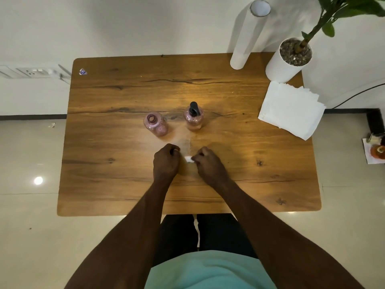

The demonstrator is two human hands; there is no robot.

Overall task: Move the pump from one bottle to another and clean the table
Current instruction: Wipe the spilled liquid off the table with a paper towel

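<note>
Head view, steeply downward, table (pixel 125 184) close

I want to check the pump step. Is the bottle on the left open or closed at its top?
Open. The left bottle shows a bare round mouth, no cap. The black pump sits on the right bottle.

the wooden table (pixel 116 184) in front of me carries an open pink bottle (pixel 155 124) and, just beside it, a pink bottle with a black pump (pixel 194 117). a stack of white napkins (pixel 291 110), a potted plant (pixel 288 59) and a white tube (pixel 248 36) stand at its far right corner.
</note>
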